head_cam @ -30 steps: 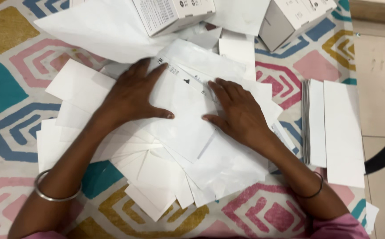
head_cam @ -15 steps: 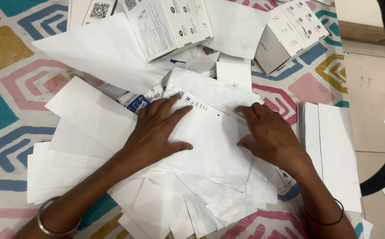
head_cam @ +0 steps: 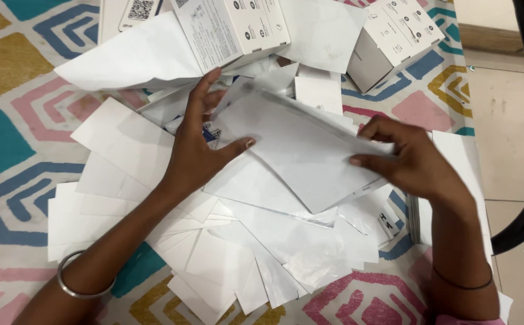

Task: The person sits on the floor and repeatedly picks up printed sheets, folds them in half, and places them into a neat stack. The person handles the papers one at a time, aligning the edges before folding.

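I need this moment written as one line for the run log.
left hand: grips white sheet | right hand: grips same sheet | under: paper pile | behind: white box

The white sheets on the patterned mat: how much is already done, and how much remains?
Done: a neat stack of white sheets lies at the right, partly behind the right hand. In hand: the left hand and right hand grip one white sheet by its ends, raised off the pile. Left: a large loose pile of sheets lies spread on the mat, unsorted.
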